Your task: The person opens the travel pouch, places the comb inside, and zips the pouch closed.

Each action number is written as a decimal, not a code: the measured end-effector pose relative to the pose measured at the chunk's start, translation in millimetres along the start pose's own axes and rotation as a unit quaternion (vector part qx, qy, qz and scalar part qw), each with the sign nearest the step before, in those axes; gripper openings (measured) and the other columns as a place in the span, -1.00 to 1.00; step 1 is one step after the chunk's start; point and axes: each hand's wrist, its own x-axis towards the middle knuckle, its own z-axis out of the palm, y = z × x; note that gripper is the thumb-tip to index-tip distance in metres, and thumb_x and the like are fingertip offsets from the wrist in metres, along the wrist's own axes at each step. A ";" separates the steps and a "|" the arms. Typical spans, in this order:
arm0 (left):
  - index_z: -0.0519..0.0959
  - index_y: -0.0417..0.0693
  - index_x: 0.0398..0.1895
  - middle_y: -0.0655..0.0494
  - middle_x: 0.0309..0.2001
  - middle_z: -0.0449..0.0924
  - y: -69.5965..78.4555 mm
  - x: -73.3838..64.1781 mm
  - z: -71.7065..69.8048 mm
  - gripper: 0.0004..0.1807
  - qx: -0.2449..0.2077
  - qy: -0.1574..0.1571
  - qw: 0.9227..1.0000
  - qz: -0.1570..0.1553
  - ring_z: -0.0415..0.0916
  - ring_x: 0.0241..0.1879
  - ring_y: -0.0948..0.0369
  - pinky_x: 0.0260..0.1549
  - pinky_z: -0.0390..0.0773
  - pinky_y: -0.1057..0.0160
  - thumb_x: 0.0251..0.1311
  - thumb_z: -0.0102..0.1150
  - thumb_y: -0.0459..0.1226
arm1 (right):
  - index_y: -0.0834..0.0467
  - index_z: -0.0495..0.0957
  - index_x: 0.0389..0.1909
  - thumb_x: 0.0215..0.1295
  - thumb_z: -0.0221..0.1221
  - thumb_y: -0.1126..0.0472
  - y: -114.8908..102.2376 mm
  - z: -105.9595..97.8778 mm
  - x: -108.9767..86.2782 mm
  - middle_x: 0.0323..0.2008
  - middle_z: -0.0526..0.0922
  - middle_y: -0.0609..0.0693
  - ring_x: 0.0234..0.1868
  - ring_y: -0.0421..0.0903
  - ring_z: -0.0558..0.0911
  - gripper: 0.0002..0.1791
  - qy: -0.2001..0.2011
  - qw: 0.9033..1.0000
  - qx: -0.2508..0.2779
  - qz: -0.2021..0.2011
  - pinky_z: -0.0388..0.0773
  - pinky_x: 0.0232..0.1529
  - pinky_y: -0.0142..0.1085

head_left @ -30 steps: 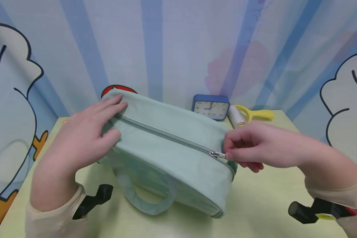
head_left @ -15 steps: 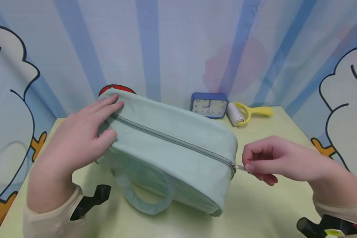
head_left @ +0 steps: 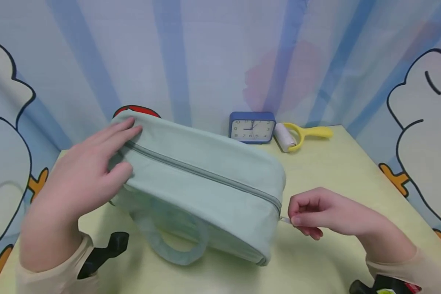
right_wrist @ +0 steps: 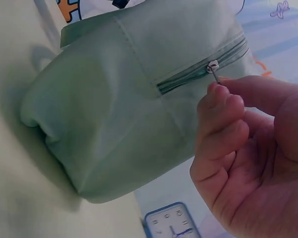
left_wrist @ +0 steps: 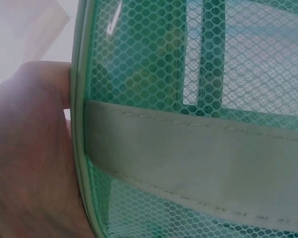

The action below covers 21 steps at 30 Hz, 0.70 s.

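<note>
A pale green bag (head_left: 213, 159) with a mesh side (left_wrist: 139, 59) and a looped handle (head_left: 169, 245) lies on the table, its zipper line (head_left: 206, 173) running along the upward face. My left hand (head_left: 92, 163) rests on the bag's left end, fingers and thumb fairly straight on the fabric. At the right end my right hand (head_left: 319, 212) pinches the zipper pull (right_wrist: 216, 74) between thumb and forefinger. The slider sits on the end panel, with a short parted stretch of zipper (right_wrist: 179, 82) beyond it. What the bag holds shows only dimly through the mesh.
Behind the bag stand a blue clock (head_left: 252, 127) and a yellow-handled lint roller (head_left: 305, 134) on the pale yellow table (head_left: 316, 167). A red rounded thing (head_left: 143, 110) peeks out behind the bag's left end. A patterned curtain (head_left: 213, 53) surrounds the table.
My right hand has drawn the zipper pull right and down, from the top face round onto the bag's right end. The left hand stays on the bag. The head view has shifted slightly.
</note>
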 end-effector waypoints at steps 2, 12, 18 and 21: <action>0.20 0.31 0.63 0.37 0.65 0.02 -0.9 -0.8 -0.1 -0.25 -0.001 0.000 1.000 -0.003 0.06 0.62 0.01 0.20 0.29 -0.20 0.30 -0.19 -0.21 | 0.20 0.56 -0.30 0.52 0.03 0.41 8.4 1.5 3.5 -0.58 0.45 0.20 -0.66 0.02 0.45 -0.81 0.004 1.000 0.007 0.007 0.55 -0.50 -0.24; 0.21 0.27 0.63 0.34 0.65 0.03 -1.6 -1.5 1.2 -0.24 -0.008 0.004 1.000 -0.001 0.04 0.63 -0.02 0.29 0.21 -0.28 0.29 -0.18 -0.24 | 0.25 0.56 -0.29 0.51 0.06 0.39 40.3 10.4 13.9 -0.57 0.46 0.27 -0.65 0.02 0.44 -0.85 0.000 1.000 0.029 -0.003 0.55 -0.53 -0.29; 0.23 0.27 0.62 0.32 0.64 0.06 -1.5 -0.9 2.9 -0.24 -0.006 0.012 1.000 0.003 0.08 0.61 -0.04 0.22 0.25 -0.22 0.28 -0.18 -0.25 | 0.28 0.56 -0.28 0.50 0.06 0.42 49.1 12.5 15.5 -0.57 0.48 0.28 -0.64 0.00 0.47 -0.86 0.000 0.999 0.033 -0.024 0.56 -0.53 -0.28; 0.24 0.27 0.62 0.31 0.64 0.06 -0.9 0.2 3.6 -0.24 -0.006 0.013 1.000 0.005 0.09 0.61 -0.04 0.21 0.25 -0.22 0.28 -0.18 -0.25 | 0.28 0.56 -0.28 0.50 0.06 0.42 54.7 13.2 15.7 -0.56 0.49 0.28 -0.62 -0.02 0.48 -0.86 -0.001 0.999 0.036 -0.028 0.56 -0.51 -0.30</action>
